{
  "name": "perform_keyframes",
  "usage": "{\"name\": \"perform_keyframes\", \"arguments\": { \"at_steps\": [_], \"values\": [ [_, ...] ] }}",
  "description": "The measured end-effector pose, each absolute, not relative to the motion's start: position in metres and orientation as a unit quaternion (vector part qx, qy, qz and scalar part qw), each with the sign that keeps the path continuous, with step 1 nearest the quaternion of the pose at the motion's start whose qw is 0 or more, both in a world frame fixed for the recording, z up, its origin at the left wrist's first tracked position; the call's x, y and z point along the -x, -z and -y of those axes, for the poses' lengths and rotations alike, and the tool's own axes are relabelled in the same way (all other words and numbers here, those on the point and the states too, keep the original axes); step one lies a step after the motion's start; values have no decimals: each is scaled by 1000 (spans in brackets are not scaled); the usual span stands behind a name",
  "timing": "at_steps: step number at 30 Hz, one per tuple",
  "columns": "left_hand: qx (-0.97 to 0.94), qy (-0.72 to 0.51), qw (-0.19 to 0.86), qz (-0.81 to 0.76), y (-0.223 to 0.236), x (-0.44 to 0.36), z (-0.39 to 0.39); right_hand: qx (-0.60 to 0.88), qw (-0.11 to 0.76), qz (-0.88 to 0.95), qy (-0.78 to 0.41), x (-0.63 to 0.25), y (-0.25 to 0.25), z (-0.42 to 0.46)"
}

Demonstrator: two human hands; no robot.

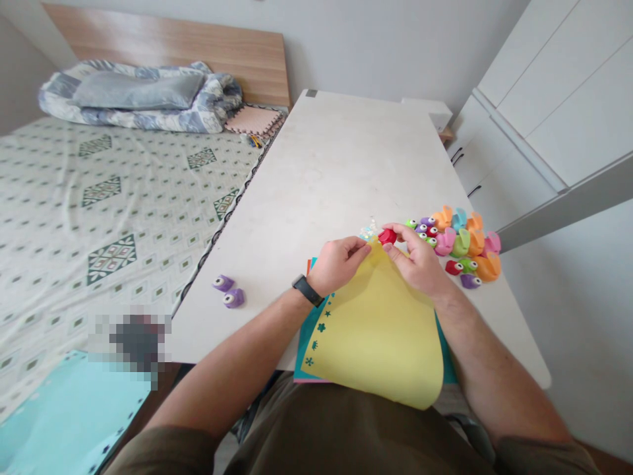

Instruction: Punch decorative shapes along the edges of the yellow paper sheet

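Observation:
My left hand (339,264) pinches the top edge of a sheet of yellow paper (380,336), which curls up toward me. Small star and crown shapes are punched along that sheet's left side. My right hand (415,260) holds a red craft punch (387,237) against the paper's top corner, and its fingers partly hide the punch. A sheet of teal paper (316,336) lies under the yellow one. Tiny paper cut-outs (368,231) sit just beyond my fingers. A black watch (307,290) circles my left wrist.
A heap of colourful craft punches (459,241) stands right of my hands on the white table (316,165). Two purple punches (228,291) sit to the left. A bed (109,218) runs along the table's left edge, with light-blue paper (69,422) on it. White cabinets (524,132) stand to the right.

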State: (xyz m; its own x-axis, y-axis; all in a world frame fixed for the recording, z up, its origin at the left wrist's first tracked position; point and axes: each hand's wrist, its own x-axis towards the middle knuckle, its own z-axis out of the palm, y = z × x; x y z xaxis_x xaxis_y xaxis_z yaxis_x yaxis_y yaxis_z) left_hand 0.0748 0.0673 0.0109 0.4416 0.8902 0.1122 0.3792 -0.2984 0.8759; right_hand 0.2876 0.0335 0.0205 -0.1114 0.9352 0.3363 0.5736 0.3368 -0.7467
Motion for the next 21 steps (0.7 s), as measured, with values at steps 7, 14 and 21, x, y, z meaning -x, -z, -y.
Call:
{"name": "perform_keyframes", "arguments": {
  "at_steps": [7, 14, 21],
  "values": [
    [-736, -316, 416, -430, -9, -75, -67, 537, 459, 654, -272, -292, -15, -38],
    [-736, -317, 419, -427, -9, -74, -67, 522, 523, 559, -376, -290, -14, -38],
    [-740, -314, 418, -422, -6, -74, -67, 508, 552, 504, -428, -294, -8, -42]
  ]
}}
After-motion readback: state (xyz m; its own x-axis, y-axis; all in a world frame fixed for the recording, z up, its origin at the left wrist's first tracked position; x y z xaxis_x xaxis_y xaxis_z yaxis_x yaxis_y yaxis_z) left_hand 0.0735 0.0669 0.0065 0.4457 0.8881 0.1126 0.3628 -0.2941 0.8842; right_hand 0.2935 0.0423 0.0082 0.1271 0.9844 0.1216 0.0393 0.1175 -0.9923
